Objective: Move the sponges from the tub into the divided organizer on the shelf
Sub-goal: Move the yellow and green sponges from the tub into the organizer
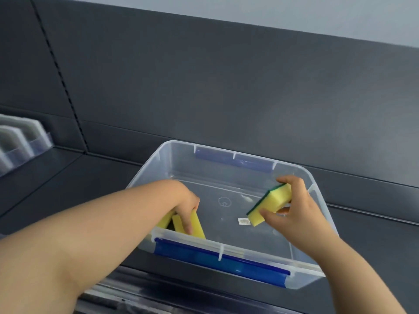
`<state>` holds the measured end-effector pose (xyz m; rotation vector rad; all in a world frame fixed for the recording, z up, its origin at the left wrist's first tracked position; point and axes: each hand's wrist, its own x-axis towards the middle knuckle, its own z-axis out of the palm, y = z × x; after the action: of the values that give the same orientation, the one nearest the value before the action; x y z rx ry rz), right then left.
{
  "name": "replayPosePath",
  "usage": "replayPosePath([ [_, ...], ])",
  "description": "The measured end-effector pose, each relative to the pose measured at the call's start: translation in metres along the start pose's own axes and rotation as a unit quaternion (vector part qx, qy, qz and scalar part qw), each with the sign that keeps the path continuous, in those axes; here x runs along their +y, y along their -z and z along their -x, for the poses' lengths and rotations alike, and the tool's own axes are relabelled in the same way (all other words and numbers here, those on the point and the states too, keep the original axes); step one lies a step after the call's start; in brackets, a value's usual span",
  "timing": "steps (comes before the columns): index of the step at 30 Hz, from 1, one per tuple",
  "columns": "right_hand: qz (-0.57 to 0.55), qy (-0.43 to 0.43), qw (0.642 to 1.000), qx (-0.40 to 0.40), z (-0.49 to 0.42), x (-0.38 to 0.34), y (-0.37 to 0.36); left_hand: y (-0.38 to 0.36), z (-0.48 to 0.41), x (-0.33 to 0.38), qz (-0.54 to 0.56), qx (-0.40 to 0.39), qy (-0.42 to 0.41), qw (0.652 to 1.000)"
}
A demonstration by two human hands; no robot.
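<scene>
My right grip (288, 207) was closed on a yellow sponge (271, 203) above the clear tub (317, 225). My left grip (187, 211) pinched more sponges (197, 223) at the tub's near wall. This was the picking-up step, I thought. Next, both needed carrying left to the divided organizer (20, 141) on the shelf (56, 173).

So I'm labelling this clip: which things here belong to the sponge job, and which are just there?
Job: right hand holding a sponge; left hand on the sponges in the corner; clear tub; divided organizer.
Just there: sticker on the tub floor; dark shelf.
</scene>
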<state>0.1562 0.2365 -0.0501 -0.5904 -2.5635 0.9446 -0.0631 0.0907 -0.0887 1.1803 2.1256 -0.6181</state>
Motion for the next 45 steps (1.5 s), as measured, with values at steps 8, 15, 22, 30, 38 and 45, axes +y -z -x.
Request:
replayPosePath([
  [8, 0.055, -0.010, 0.996, 0.071, 0.006, -0.005, -0.001, 0.012, 0.025, 0.001, 0.209, 0.173, -0.065, 0.960],
  [15, -0.015, -0.022, 0.989, 0.144, 0.011, -0.007, -0.007, 0.002, 0.100, 0.004, 0.377, 0.475, -0.086, 0.790],
  [22, -0.112, -0.003, 0.986, 0.124, 0.019, -0.022, -0.026, -0.038, 0.132, 0.015, 0.316, 0.586, -0.015, 0.746],
  [30, -0.151, 0.062, 0.980, 0.113, 0.032, -0.079, -0.058, -0.070, 0.192, -0.020, 0.208, 0.654, 0.000, 0.728],
  [38, -0.138, 0.091, 0.981, 0.105, 0.074, -0.181, -0.132, -0.162, 0.268, -0.100, 0.202, 0.661, 0.032, 0.722],
  [45, -0.138, 0.140, 0.979, 0.059, 0.121, -0.287, -0.231, -0.297, 0.345, -0.195, 0.241, 0.668, 0.096, 0.698],
])
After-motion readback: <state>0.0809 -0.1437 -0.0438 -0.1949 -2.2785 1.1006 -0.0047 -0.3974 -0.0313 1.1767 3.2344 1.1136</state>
